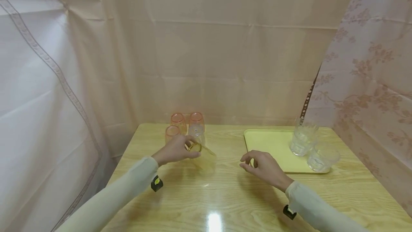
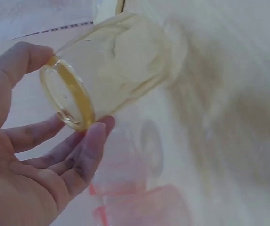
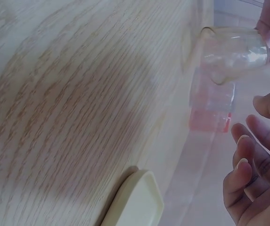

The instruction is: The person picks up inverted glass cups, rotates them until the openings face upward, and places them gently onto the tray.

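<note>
My left hand (image 1: 177, 149) pinches a yellow-tinted drinking glass (image 1: 206, 160) by its thick yellow base, fingers and thumb around that end. In the left wrist view the glass (image 2: 125, 59) is tilted, its mouth pointing away from the palm. Behind the left hand, pink-tinted glasses (image 1: 172, 131) stand upside down, with a clear glass (image 1: 197, 133) beside them. My right hand (image 1: 265, 167) hovers over the table near the tray's left front corner, fingers loosely bent and holding nothing.
A pale yellow tray (image 1: 267, 148) lies at the right of the wooden table (image 1: 180, 203). On its right side are clear glasses (image 1: 302, 142), one of them tilted (image 1: 322, 158). Cloth curtains (image 1: 241, 53) hang behind and at both sides.
</note>
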The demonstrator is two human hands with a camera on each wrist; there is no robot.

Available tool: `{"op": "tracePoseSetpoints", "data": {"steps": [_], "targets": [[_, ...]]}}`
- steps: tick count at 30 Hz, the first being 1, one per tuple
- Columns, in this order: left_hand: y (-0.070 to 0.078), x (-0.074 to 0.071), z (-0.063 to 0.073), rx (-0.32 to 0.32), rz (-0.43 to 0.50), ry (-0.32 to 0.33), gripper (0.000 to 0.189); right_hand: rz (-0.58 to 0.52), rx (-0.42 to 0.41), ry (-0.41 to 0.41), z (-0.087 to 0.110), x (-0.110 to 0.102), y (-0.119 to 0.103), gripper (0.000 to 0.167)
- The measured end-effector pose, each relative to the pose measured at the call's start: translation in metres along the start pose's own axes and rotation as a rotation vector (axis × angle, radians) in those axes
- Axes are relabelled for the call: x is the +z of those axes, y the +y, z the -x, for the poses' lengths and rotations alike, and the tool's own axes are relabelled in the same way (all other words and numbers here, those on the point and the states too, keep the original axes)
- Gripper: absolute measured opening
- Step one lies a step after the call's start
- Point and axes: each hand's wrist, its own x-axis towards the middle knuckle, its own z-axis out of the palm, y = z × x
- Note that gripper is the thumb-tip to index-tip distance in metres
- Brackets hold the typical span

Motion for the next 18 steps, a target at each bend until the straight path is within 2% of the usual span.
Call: {"op": "tracePoseSetpoints", "data": {"steps": [4, 8, 13, 18], "targets": [[-0.002, 0.008, 0.004, -0.033, 0.159, -0.013, 0.054, -0.031, -0.014, 0.007, 0.0, 0.001, -0.002, 0.014], [-0.004, 0.014, 0.007, -0.061, 0.329, -0.057, 0.054, -0.067, 0.0, 0.0, 0.0, 0.001, -0.005, 0.013], [-0.004, 0.022, 0.012, -0.09, 0.494, -0.094, 0.059, -0.186, 0.091, -0.032, 0.001, 0.0, -0.009, 0.022], [-0.001, 0.027, 0.015, -0.085, 0.578, -0.102, 0.058, -0.336, 0.194, -0.076, 0.001, -0.003, -0.016, 0.027]]}}
